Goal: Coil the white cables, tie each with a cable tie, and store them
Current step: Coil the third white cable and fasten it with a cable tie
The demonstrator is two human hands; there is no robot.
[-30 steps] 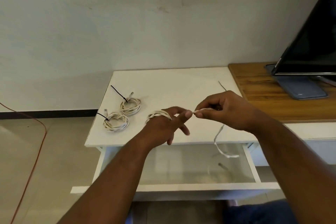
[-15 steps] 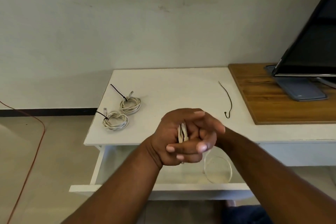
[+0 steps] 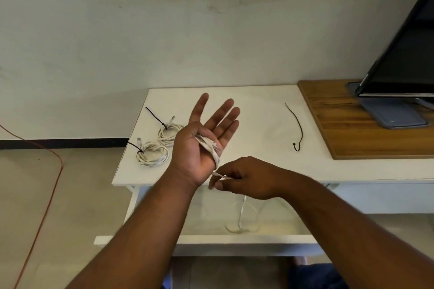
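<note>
My left hand [image 3: 199, 145] is held palm up over the white table [image 3: 258, 162], fingers spread, with a white cable [image 3: 210, 148] wound around the palm. My right hand [image 3: 244, 178] is just below it and pinches the cable's free run near the table's front edge. The loose end hangs down into the open drawer [image 3: 211, 239]. Two coiled white cables, one [image 3: 152, 157] nearer and one [image 3: 169, 134] behind it, lie on the table's left side, each tied with a black cable tie. A loose black cable tie [image 3: 297, 126] lies on the table's right side.
A wooden board [image 3: 340, 124] adjoins the table on the right and carries a dark monitor [image 3: 404, 54] on a grey base. An orange cord [image 3: 47, 183] runs across the floor at the left. A wall stands right behind the table.
My left hand has opened and turned palm up over the table. My right hand has dropped below it, drawing the cable around the palm. The head has tilted slightly.
</note>
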